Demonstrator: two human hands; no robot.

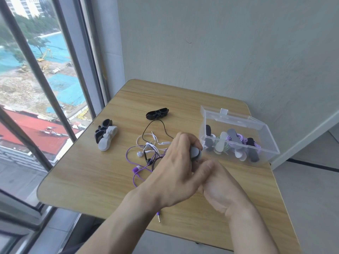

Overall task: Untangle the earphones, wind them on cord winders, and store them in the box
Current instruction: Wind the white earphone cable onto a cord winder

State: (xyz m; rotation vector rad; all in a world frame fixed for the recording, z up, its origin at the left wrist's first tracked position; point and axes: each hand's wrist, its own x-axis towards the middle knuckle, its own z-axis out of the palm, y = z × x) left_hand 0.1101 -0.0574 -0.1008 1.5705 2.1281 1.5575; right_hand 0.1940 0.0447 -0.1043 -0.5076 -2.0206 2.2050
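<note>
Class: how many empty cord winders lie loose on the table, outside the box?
3: a black winder alone at the back, a black and a white together at left. Hands may hide others.

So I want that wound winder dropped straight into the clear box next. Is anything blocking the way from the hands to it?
Nothing visible does. The left hand holds the grey oval cord winder just left of the clear plastic box, whose lid stands open. The right hand sits below it.
</note>
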